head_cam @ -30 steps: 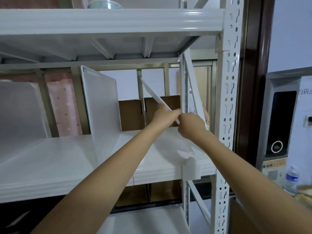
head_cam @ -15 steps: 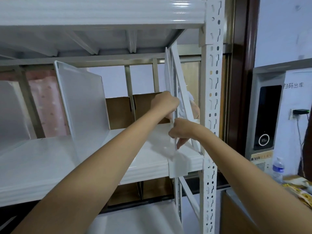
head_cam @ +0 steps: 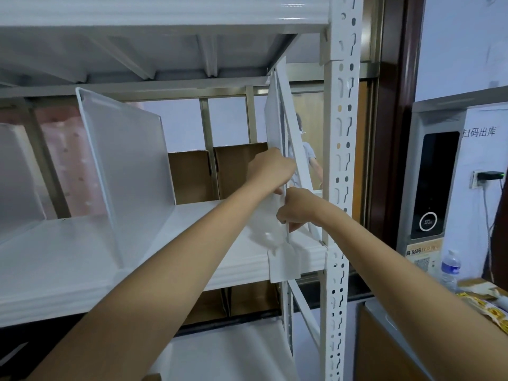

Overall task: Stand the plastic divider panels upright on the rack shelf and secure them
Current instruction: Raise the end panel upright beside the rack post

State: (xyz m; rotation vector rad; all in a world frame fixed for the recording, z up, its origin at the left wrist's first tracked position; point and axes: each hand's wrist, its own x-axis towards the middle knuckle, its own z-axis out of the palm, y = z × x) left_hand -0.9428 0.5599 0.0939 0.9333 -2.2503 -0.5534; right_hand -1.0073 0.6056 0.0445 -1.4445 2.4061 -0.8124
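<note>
A translucent white divider panel [head_cam: 273, 125] stands upright near the right end of the white rack shelf [head_cam: 82, 259], seen almost edge-on. Its lower tab [head_cam: 283, 264] hangs over the shelf's front lip. My left hand [head_cam: 270, 170] grips the panel's front edge at mid height. Just below it, my right hand [head_cam: 292, 209] pinches the same edge. A second divider [head_cam: 123, 166] stands upright in the middle of the shelf. A third [head_cam: 16, 171] shows at the far left, partly cut off.
The perforated white upright post [head_cam: 339, 171] stands just right of my hands, with a diagonal brace [head_cam: 295, 144] behind the held panel. Cardboard boxes [head_cam: 217, 171] sit behind the shelf. A water bottle [head_cam: 450, 270] and a wall-mounted scanner unit [head_cam: 433, 182] are at the right.
The panel went from tilted to upright at the shelf's right end. My left hand rose along its edge, my right hand dropped below it. The view shifted rightward.
</note>
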